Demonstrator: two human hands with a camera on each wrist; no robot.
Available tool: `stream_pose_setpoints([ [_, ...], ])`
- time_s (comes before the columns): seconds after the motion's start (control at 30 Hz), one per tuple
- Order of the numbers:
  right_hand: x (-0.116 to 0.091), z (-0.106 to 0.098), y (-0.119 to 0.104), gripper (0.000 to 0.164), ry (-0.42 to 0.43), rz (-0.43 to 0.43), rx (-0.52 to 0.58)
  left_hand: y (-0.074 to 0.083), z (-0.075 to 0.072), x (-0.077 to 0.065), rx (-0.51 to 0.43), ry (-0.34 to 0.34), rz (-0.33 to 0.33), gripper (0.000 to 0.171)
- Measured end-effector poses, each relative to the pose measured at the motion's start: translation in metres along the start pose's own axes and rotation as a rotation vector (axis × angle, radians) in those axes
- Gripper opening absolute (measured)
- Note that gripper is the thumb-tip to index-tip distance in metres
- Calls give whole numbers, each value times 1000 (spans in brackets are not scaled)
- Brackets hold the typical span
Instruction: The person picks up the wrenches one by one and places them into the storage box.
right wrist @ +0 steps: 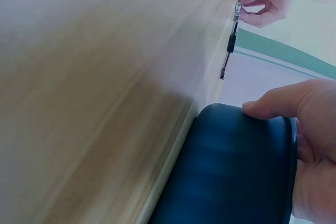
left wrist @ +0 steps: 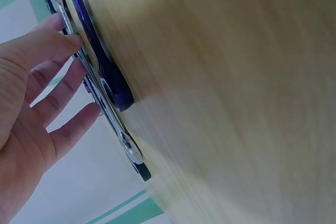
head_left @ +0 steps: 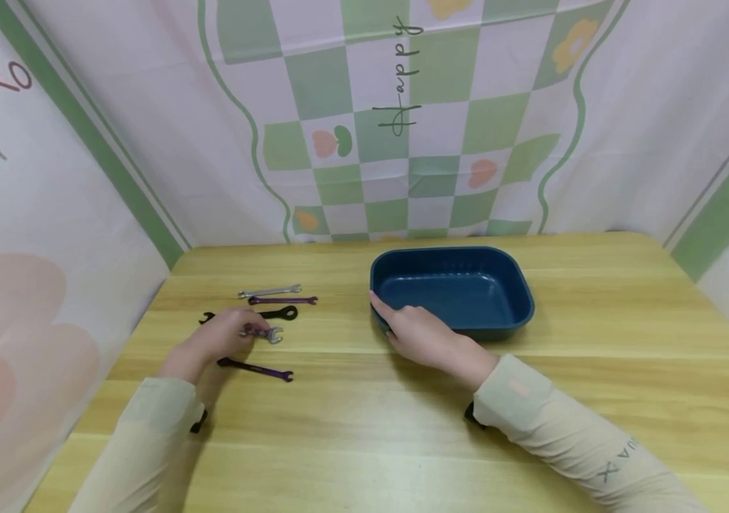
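My left hand (head_left: 226, 333) pinches a silver open-ended wrench (head_left: 273, 335) at the left of the table; in the left wrist view thumb and fingertips meet on the silver wrench (left wrist: 116, 124). Just beyond that hand lies a black wrench (head_left: 281, 313), partly hidden by it. Nearer the front is a dark purple wrench (head_left: 261, 370). My right hand (head_left: 425, 335) grips the near left corner of a dark blue rectangular bin (head_left: 508, 331). In the right wrist view its thumb presses the bin's outer wall (right wrist: 231, 161), with the fingers over the rim.
A thin purple wrench (head_left: 283, 301) and another silver wrench (head_left: 270, 291) lie behind the black one. The wooden table (head_left: 351, 427) meets a patterned cloth backdrop (head_left: 319, 85) at its far edge. Bare wood lies between the wrenches and the bin.
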State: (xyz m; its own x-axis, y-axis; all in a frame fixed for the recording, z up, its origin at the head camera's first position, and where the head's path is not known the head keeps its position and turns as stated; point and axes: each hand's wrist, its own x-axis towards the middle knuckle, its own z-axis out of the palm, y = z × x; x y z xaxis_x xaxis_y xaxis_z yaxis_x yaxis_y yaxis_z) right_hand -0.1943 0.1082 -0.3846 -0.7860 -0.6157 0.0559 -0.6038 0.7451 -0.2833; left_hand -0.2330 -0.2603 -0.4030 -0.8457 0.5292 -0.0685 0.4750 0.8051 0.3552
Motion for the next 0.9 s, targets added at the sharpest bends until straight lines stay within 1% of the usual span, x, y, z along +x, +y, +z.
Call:
stream_pose_setpoints([
  [0.13,2,0,-3,71,-12,2,9,1,0,1,-13,-2,5,30],
  [0.4,5,2,-10,71,-36,12,30,2,-1,1,-25,-17,-21,33],
  [0.63,7,3,-14,72,-57,19,32,-1,0,0,-27,-10,-13,37],
  [0.9,10,4,-17,72,-50,7,23,-5,1,2,-35,-18,-18,38],
])
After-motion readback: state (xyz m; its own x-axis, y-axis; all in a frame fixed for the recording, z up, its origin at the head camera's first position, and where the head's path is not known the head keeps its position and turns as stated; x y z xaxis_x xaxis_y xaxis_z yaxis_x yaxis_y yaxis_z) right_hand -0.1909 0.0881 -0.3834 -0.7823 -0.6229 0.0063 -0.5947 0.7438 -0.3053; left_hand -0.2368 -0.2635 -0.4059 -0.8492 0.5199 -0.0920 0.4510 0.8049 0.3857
